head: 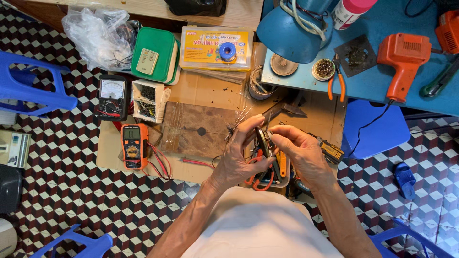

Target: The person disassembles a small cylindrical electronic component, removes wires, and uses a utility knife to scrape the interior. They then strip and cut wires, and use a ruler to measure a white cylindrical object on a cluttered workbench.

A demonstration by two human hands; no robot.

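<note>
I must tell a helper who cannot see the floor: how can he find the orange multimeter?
Start at the cardboard sheet spread on the tiled floor. On its left edge lies the orange multimeter, trailing red leads. Unlike the black meter just above, it has a small screen, not a needle dial.

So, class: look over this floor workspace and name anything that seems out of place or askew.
A blue sandal lies alone on the tiled floor, no partner in view. The orange multimeter has red leads sprawling loose across the cardboard. Both hands, left hand and right hand, hold a small round part.
</note>
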